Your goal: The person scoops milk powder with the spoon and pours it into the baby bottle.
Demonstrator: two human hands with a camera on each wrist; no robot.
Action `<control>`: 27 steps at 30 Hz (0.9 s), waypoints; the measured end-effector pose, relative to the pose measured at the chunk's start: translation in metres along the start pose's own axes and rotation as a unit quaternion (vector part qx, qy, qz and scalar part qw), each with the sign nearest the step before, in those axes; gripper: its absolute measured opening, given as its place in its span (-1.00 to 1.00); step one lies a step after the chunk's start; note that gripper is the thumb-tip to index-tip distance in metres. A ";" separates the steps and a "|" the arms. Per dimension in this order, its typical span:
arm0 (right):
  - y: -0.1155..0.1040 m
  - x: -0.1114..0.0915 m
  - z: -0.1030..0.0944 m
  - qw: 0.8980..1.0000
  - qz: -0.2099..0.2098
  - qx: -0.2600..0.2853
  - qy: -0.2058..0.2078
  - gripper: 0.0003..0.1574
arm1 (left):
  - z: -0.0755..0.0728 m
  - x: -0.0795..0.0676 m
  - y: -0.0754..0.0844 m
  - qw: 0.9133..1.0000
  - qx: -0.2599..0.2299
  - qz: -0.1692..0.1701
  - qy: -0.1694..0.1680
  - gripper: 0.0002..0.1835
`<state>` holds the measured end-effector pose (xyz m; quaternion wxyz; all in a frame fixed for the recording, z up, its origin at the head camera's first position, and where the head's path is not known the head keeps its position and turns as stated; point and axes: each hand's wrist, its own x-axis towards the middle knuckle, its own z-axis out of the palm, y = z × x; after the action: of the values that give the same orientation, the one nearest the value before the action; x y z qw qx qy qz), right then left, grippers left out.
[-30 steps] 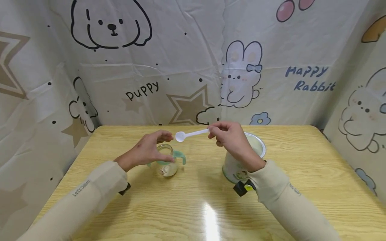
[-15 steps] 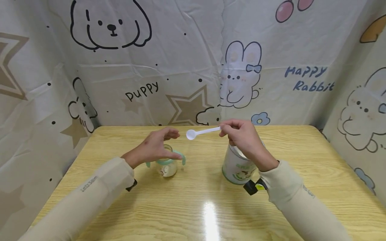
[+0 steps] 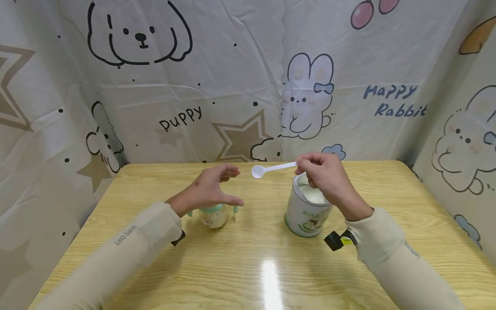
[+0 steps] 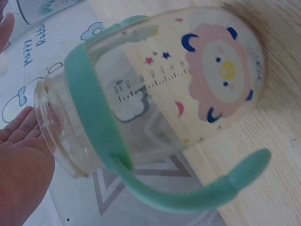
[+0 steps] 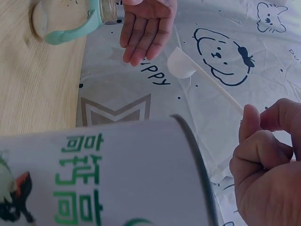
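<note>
My right hand (image 3: 327, 178) pinches the end of a white measuring scoop's handle between thumb and fingers. The scoop (image 3: 257, 172) points left, its small round bowl in the air between my two hands. Below that hand stands an uncovered milk powder can (image 3: 306, 217), pale powder showing inside. My left hand (image 3: 209, 187) holds nothing; fingers and thumb are spread above the baby bottle. That clear bottle (image 4: 141, 84) has a mint-green collar with two handles, a printed scale and a pink animal. Its mouth is uncapped in the left wrist view, but hidden by the hand in the head view.
Both bottle and can stand on a light wooden table (image 3: 240, 258), bottle left, can right. Behind the table's back edge hangs a pale cloth (image 3: 240, 86) with cartoon prints, and more of it covers both sides.
My right hand has drawn the scoop rightward, from beside the left fingers to above the can. My left hand has shifted slightly right, covering more of the bottle. The bottle and can stay put.
</note>
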<state>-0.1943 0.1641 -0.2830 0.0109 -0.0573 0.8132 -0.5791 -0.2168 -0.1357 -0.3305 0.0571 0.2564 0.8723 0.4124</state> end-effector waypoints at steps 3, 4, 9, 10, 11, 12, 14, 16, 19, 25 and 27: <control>0.001 -0.001 -0.003 1.000 0.002 -0.005 0.002 -0.61 | 0.004 0.002 0.001 1.000 -0.006 -0.002 -0.002 -0.05; 0.002 -0.001 -0.004 1.000 0.003 -0.008 0.002 -0.60 | 0.005 0.003 0.002 1.000 -0.007 0.000 -0.003 -0.06; 0.005 -0.003 -0.012 1.000 0.001 -0.009 0.007 -0.60 | 0.011 0.008 0.007 1.000 -0.011 0.008 0.000 -0.08; 0.006 -0.003 -0.013 1.000 -0.001 -0.007 0.009 -0.60 | 0.013 0.009 0.008 1.000 -0.014 0.007 -0.001 -0.08; 0.007 -0.003 -0.015 1.000 -0.002 -0.003 0.010 -0.61 | 0.014 0.010 0.009 1.000 -0.016 0.007 -0.002 -0.07; 0.008 -0.004 -0.016 1.000 -0.004 -0.001 0.012 -0.61 | 0.016 0.011 0.010 1.000 -0.018 0.006 -0.002 -0.06; 0.010 -0.005 -0.020 1.000 -0.005 0.004 0.017 -0.62 | 0.019 0.014 0.011 1.000 -0.021 0.006 -0.003 -0.04; 0.013 -0.005 -0.022 1.000 -0.008 0.011 0.021 -0.64 | 0.022 0.017 0.013 1.000 -0.020 0.004 -0.003 -0.01; 0.018 -0.006 -0.025 0.999 -0.010 0.021 0.025 -0.68 | 0.025 0.019 0.016 1.000 -0.020 0.002 -0.002 0.01; 0.023 -0.009 -0.036 0.999 -0.008 0.021 0.036 -0.68 | 0.031 0.023 0.021 1.000 -0.026 -0.004 -0.009 0.05; 0.025 -0.010 -0.041 0.999 -0.007 0.015 0.040 -0.67 | 0.033 0.025 0.022 1.000 -0.029 -0.002 -0.013 0.05</control>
<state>-0.1899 0.2119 -0.2936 -0.0248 -0.0392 0.8037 -0.5932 -0.2190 -0.0889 -0.3325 0.0766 0.2580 0.8598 0.4339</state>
